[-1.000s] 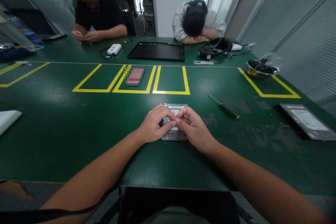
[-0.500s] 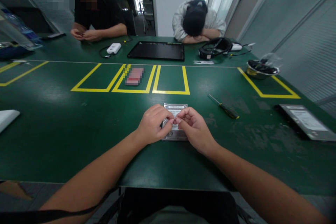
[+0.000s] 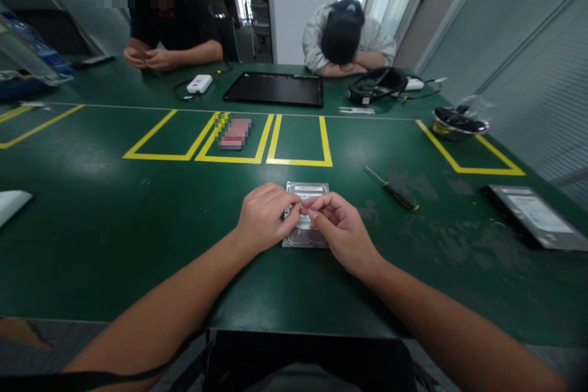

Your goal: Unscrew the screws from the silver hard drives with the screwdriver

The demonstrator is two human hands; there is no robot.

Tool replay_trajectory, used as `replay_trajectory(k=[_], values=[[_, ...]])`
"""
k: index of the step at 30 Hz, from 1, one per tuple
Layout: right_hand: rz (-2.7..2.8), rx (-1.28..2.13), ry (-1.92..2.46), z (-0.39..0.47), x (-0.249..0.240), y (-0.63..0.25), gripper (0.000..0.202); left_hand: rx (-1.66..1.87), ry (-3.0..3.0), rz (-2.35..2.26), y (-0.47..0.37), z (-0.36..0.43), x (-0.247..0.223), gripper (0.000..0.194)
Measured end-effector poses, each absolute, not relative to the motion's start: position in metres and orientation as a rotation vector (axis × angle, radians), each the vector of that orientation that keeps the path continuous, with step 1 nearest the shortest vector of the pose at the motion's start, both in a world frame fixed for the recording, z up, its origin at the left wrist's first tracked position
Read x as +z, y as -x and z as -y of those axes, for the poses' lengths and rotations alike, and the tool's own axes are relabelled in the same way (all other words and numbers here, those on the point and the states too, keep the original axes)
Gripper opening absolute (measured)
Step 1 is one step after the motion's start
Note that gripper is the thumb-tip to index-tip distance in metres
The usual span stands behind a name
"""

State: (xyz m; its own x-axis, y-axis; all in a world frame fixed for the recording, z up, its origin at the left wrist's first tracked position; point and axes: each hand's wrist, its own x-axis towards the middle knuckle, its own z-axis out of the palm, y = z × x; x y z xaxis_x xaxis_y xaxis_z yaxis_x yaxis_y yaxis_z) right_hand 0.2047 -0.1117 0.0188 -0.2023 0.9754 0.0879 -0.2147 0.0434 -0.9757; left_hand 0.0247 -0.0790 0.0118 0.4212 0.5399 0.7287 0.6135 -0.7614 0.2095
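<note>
Past the fingers, on the green table (image 3: 138, 269), there are yellow tape boxes (image 3: 298, 163), and a blurry pink thing (image 3: 236, 134) lies inside one, ahead and a bit left of the fingers. Farther ahead is a flat black screen (image 3: 274, 89), with a small white box (image 3: 199, 84) to its left and a black headset (image 3: 379, 84) to its right. Two people (image 3: 342, 37) sit at the far side. Right of the fingers lies a screwdriver (image 3: 401, 197), and well past it are a flat metal box (image 3: 535, 211) and a shiny bowl (image 3: 452, 128) full of dark stuff. The silver hard drive (image 3: 305, 236) lies flat right under the fingers, and they hide its middle. The left hand (image 3: 264, 217) and right hand (image 3: 346, 229) have their fingertips close together, but I cannot tell if they pinch tight or hold something tiny
</note>
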Motion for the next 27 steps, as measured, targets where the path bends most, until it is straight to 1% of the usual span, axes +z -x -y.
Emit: replay_trajectory(k=[8, 14, 20, 23, 27], values=[[1.23, 1.397, 0.885, 0.113, 0.018, -0.205, 0.011, -1.142, 2.557, 1.003, -0.022, 0.078, 0.01, 0.012], [1.243, 1.377, 0.868, 0.114, 0.019, -0.205, 0.011, -1.13, 2.589, 0.981, -0.021, 0.077, 0.008, 0.014], [1.342, 1.309, 0.866, 0.116, 0.02, -0.206, 0.011, -1.271, 2.644, 1.187, -0.025, 0.079, 0.015, 0.015], [1.375, 1.278, 0.859, 0.117, 0.018, -0.207, 0.008, -1.353, 2.678, 1.27, -0.026, 0.08, 0.02, 0.012], [1.512, 1.088, 0.924, 0.118, 0.014, -0.211, 0.001, -1.525, 2.712, 1.406, -0.025, 0.08, 0.023, 0.007]])
